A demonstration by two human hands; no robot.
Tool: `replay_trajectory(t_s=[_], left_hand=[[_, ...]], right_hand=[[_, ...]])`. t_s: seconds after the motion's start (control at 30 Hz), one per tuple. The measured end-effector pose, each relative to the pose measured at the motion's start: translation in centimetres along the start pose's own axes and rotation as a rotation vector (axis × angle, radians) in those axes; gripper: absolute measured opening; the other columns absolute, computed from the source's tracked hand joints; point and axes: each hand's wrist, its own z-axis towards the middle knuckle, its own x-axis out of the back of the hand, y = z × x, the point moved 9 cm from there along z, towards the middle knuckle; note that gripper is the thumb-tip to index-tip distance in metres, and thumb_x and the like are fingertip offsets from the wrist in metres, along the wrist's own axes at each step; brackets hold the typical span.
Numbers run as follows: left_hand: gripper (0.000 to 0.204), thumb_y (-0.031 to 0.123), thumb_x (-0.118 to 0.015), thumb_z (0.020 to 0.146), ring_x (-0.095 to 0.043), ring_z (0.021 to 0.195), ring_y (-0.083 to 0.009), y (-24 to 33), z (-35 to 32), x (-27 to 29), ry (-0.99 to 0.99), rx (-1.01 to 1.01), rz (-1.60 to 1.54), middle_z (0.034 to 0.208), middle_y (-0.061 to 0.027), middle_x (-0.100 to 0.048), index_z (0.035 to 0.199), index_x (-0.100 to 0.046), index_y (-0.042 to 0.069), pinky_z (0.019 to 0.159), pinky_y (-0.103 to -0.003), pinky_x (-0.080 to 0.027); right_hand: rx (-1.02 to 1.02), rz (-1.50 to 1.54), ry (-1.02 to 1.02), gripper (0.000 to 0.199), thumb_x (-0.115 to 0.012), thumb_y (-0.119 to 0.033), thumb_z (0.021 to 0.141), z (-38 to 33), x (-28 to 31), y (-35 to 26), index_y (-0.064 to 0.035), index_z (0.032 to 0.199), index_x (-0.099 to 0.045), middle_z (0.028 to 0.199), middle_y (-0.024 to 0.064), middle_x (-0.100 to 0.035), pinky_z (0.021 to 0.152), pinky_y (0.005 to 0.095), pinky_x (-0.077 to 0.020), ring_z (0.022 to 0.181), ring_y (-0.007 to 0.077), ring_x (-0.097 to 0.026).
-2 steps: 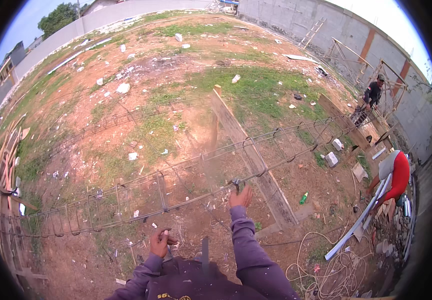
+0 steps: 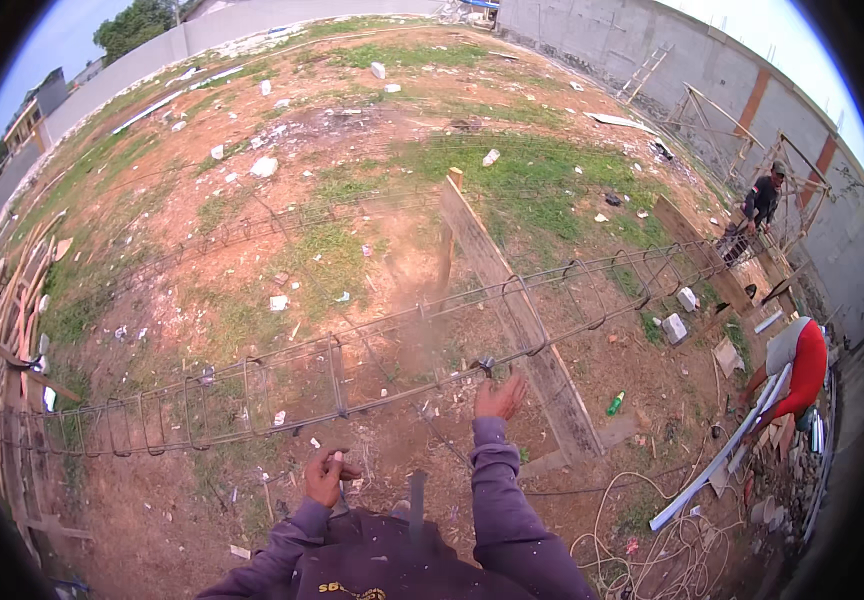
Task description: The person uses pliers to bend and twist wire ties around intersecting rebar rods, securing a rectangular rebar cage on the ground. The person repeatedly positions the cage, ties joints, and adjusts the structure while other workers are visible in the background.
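A long rebar cage (image 2: pixel 392 398) of thin bars and square stirrups runs across in front of me, from the left up to the far right. My right hand (image 2: pixel 498 400) is at its near bar, back of the hand up. By its thumb side a small dark metal tool (image 2: pixel 486 366), like the head of pincers, sits against the bar; the hand seems closed on it, though the grip is partly hidden. My left hand (image 2: pixel 326 476) hovers below the cage, near my body, its fingers loosely bent and apart from the thumb, with nothing visible in it.
A slanted wooden plank (image 2: pixel 522 320) supports the cage right of my hand. Bamboo poles (image 2: pixel 17 330) lie at left. A bent-over person in red (image 2: pixel 807 370) handles pale metal lengths (image 2: pixel 722 450); another person (image 2: pixel 760 200) stands farther off. Loose rope (image 2: pixel 642 530) and a green bottle (image 2: pixel 615 403) lie at right.
The whole scene has shifted slightly right as my view turned. Both hands keep nearly the same places relative to the cage.
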Motion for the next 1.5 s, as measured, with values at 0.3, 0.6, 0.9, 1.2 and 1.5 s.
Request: replay_trajectory(t_s=[0.3, 0.6, 0.9, 1.2, 1.5], left_hand=[[0.028, 0.022, -0.05, 0.098, -0.054, 0.118, -0.0246, 8.2, -0.7, -0.2, 0.037, -0.299, -0.019, 0.114, -0.0143, -0.063, 0.11, -0.058, -0.001, 0.098, -0.037, -0.042], [0.028, 0.022, -0.053, 0.096, -0.066, 0.094, -0.0208, 1.0, -0.8, 8.6, 0.298, -0.019, -0.101, 0.103, -0.0128, -0.067, 0.109, -0.06, -0.001, 0.08, -0.033, -0.051], [0.033, 0.023, -0.054, 0.095, -0.067, 0.085, -0.0215, -8.4, -0.7, 19.7, 0.426, 0.295, -0.154, 0.104, -0.0122, -0.068, 0.122, -0.058, 0.003, 0.076, -0.033, -0.051], [0.022, 0.017, -0.065, 0.085, -0.06, 0.072, -0.0201, 3.9, 4.6, 29.6, 0.378, -0.184, 0.832, 0.088, -0.0127, -0.067, 0.099, -0.067, 0.0, 0.066, -0.031, -0.047], [0.029, 0.02, -0.059, 0.091, -0.063, 0.084, -0.0183, -0.5, 16.5, 27.0, -0.31, 0.061, 0.651, 0.099, -0.0117, -0.068, 0.111, -0.064, 0.001, 0.076, -0.032, -0.049]], right_hand=[[-0.272, 0.826, -1.603, 0.02, -0.052, -0.019, 0.093, -23.1, 0.2, -17.3, -0.0014, 0.099, -0.061, 0.076, 0.0131, -0.06, 0.067, 0.0355, -0.0461, 0.069, 0.0256, -0.059], [0.18, 0.491, -1.55, 0.02, -0.053, -0.02, 0.092, -26.3, -1.0, -18.6, -0.006, 0.102, -0.063, 0.081, 0.0199, -0.064, 0.065, 0.0385, -0.0483, 0.074, 0.0332, -0.065], [-0.301, 0.47, -2.082, 0.027, -0.056, -0.02, 0.086, -42.0, -10.5, -19.9, -0.0005, 0.102, -0.064, 0.067, 0.0121, -0.064, 0.054, 0.0354, -0.0485, 0.052, 0.0215, -0.06], [0.219, 0.234, -1.585, 0.022, -0.056, -0.02, 0.082, -42.9, -13.0, -27.0, -0.0065, 0.093, -0.069, 0.073, 0.0207, -0.065, 0.072, 0.0451, -0.0497, 0.074, 0.0366, -0.065], [-0.355, 0.285, -1.236, 0.018, -0.053, -0.014, 0.085, -41.7, -12.2, -27.1, -0.0059, 0.093, -0.066, 0.072, 0.0196, -0.064, 0.069, 0.0451, -0.0487, 0.073, 0.039, -0.063]])
